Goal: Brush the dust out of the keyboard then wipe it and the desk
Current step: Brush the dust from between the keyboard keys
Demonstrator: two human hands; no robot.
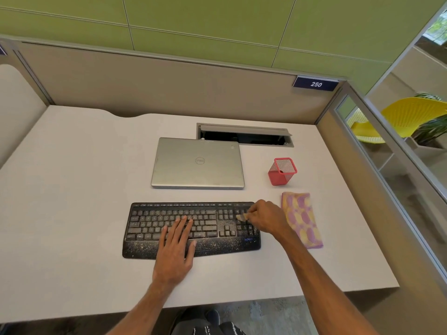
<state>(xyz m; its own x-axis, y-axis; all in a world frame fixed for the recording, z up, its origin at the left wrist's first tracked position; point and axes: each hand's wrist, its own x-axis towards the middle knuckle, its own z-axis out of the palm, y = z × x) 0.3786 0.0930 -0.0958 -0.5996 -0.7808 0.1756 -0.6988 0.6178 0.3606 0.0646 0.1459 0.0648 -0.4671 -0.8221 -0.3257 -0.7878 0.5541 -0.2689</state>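
Person's body as seen from the head camera. Left hand and right hand: both bare, the back of each turned to the camera. Left forearm and right forearm: bare along their whole visible length, from the wrist to the lower frame edge. Below the near edge of the desk: a black garment over the lap, bearing thin white printed marks too small to read. Just above it is a dark rounded shape, possibly a shoe toe, indistinct.
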